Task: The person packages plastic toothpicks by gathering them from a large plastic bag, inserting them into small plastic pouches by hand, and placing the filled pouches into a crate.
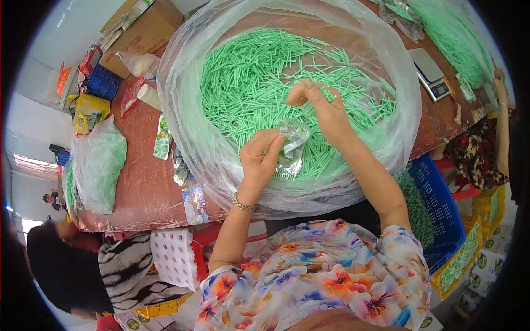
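Observation:
Loose pale-green sticks [248, 71] lie heaped inside a big clear plastic sheet [182, 71] with its sides rolled up around them. Between its thumb and fingers, my left hand [262, 157] pinches a small clear plastic bag [292, 149] above the near part of the heap. The bag's lower end hangs over the sticks, and green shows through it. My right hand [328, 113] is above the heap, up and to the right of the bag, with its fingers curled. Whatever those fingers may hold blends with the green behind them.
On the red table [146, 193] a filled bag [102, 165] lies left and a scale [433, 77] right. A cardboard box [141, 38] and a white cup [149, 96] are at the back left. A blue crate [441, 209] stands by my right side. People sit on both sides.

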`<action>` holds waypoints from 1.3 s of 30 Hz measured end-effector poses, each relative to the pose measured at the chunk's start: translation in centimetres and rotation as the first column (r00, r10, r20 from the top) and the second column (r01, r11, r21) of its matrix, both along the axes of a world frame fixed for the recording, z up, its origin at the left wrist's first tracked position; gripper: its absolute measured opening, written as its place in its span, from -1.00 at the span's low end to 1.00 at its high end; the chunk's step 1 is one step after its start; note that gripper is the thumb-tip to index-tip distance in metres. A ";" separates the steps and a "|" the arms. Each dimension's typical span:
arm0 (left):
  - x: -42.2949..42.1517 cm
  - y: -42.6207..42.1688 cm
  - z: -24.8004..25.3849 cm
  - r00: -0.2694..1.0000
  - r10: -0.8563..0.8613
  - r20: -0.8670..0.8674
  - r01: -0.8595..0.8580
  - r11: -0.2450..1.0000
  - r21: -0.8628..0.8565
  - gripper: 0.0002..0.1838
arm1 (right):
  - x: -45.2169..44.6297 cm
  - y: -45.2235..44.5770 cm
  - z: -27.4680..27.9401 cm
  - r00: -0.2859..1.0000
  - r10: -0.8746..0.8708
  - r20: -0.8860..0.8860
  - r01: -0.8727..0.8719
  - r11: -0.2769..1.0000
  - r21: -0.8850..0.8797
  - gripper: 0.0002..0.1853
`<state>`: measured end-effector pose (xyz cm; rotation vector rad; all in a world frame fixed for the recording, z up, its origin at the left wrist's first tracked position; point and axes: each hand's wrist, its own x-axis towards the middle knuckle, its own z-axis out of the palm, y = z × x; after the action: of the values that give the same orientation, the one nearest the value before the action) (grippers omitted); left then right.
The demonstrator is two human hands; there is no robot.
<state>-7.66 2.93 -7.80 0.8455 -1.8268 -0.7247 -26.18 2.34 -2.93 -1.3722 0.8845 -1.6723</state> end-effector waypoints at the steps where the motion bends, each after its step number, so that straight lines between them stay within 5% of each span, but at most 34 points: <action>1: -0.1 0.1 0.2 0.999 0.031 0.019 -0.031 1.000 -0.006 -0.89 | -0.2 0.1 0.0 1.000 0.002 0.000 -0.002 1.000 0.001 -0.53; 3: 0.0 0.1 0.4 0.997 0.062 0.038 -0.061 0.998 -0.012 -0.91 | -1.3 0.5 -0.2 0.992 0.067 -0.108 -0.047 0.982 0.181 -0.61; 7: -0.1 0.0 0.4 0.998 0.042 0.042 -0.042 0.999 -0.009 -0.92 | -2.3 0.6 -2.0 0.936 -0.003 -0.353 0.050 0.991 0.123 -0.69; 9: -0.1 0.3 0.3 0.998 0.031 0.051 -0.030 0.999 -0.015 -0.92 | -2.6 1.5 -1.3 0.820 0.223 -0.527 -0.025 0.934 0.357 -0.71; 13: -0.4 0.4 0.3 0.997 0.013 0.081 -0.014 1.000 0.022 -0.92 | -2.7 1.2 -2.2 0.849 0.152 -0.507 0.010 0.953 0.303 -0.74; 16: -0.2 0.3 0.2 0.995 0.024 0.100 -0.027 0.999 0.035 -0.90 | -2.6 1.0 -2.8 0.941 0.060 -0.333 0.000 0.984 0.178 -0.75; 18: 0.0 0.3 -0.3 0.993 0.029 0.115 -0.034 0.999 0.041 -0.90 | -3.5 1.1 -1.9 0.991 0.111 0.072 -0.131 0.898 0.420 -0.74; 23: 0.2 0.3 -0.7 0.994 0.017 -0.104 0.017 0.948 0.319 -0.93 | -3.0 1.5 -1.3 0.997 0.062 -0.053 -0.031 0.891 0.453 -0.67; 27: 0.1 0.2 -0.6 0.967 0.007 -0.253 0.099 0.910 0.403 -0.95 | -3.0 1.1 -1.0 1.000 -0.022 -0.010 0.024 0.948 0.319 -0.56; 30: -0.5 0.3 -0.1 0.998 -0.053 -0.018 0.053 0.998 0.016 -0.91 | -2.6 0.9 -0.5 0.995 -0.074 -0.067 0.085 0.981 0.176 -0.51; 39: -0.7 0.5 -0.2 0.997 0.013 0.080 0.001 0.984 -0.181 -0.85 | -0.4 0.6 0.3 0.998 0.037 -0.041 -0.038 0.999 -0.029 -0.55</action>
<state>-8.36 3.46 -7.99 0.7701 -1.9289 -0.5178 -26.61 2.97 -2.61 -1.4382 0.8548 -1.6405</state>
